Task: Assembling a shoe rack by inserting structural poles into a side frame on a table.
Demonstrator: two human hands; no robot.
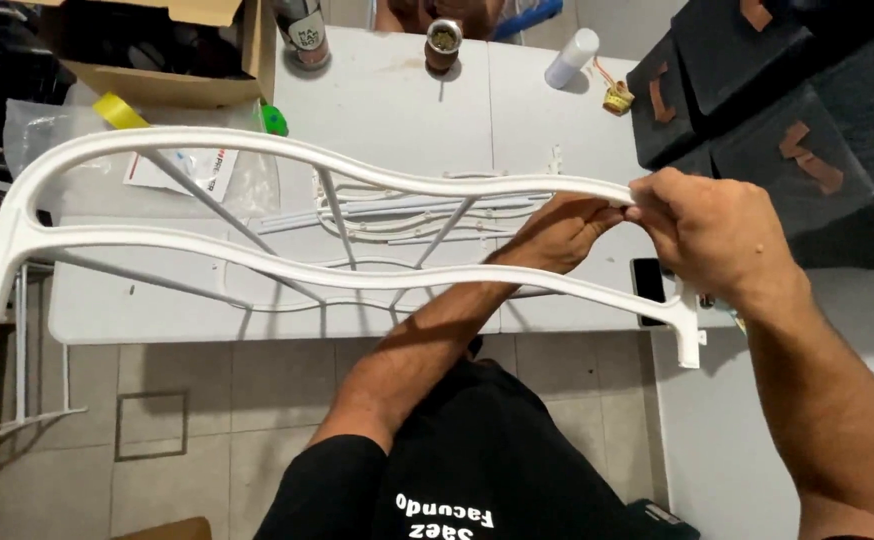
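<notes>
We hold white frame (257, 210) above tabletop (407, 90) edge: left hand (557, 235), right hand (712, 235) fingers clamped on frame's upper rail end; floor (257, 400) open below.

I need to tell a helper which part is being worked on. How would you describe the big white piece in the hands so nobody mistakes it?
Start at the white table and look just above it. There the left hand and right hand grip one end of a long white plastic frame with two wavy rails. Unlike the thin white rods lying flat on the table, it is lifted and far larger.

Bright even light, soft shadows, slight blur
</notes>
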